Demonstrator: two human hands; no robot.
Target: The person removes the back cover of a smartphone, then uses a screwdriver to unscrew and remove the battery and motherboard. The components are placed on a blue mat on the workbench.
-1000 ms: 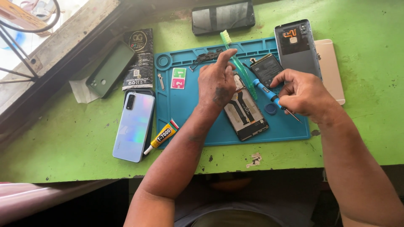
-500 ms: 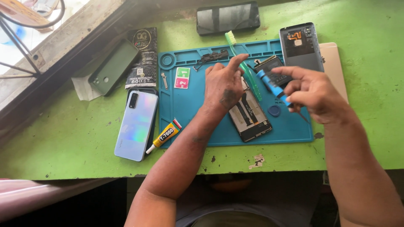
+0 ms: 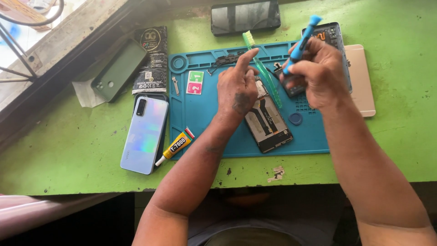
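Head view, 1 frame. Green counter [image 3: 68,155] with a blue work mat [image 3: 205,132] at centre.

Right hand [image 3: 318,75], upper right of centre: fingers closed around a blue-handled tool [image 3: 301,41], handle tip pointing up toward the top edge. The working end is hidden inside the fist. The hand covers part of a small dark part [image 3: 293,90] on the mat and overlaps the lower portion of a dark phone back [image 3: 330,34] at upper right.

Left hand [image 3: 236,86], centre: palm down, fingers loosely spread, index extended toward the top of the mat. It rests over the upper end of the opened phone [image 3: 268,123], which lies on the mat with its flat cable and dark interior exposed. Nothing gripped.

A green toothbrush [image 3: 261,68] lies diagonally on the mat between the 2 hands, bristles toward the top edge, lower end touching the opened phone.

Surroundings:
- Round blue cap [image 3: 295,119], on the mat just right of the opened phone.
- Pink-and-green sticker card [image 3: 195,82], left part of the mat.
- Yellow glue tube [image 3: 175,146], across the mat's lower left edge.
- Iridescent phone [image 3: 144,134], face down, left of the mat.
- Green phone case [image 3: 119,70] and black packet [image 3: 150,59], upper left.
- Black phone [image 3: 246,17], screen up, at the top edge.
- Beige phone [image 3: 362,77], right of the mat, partly behind the right hand.
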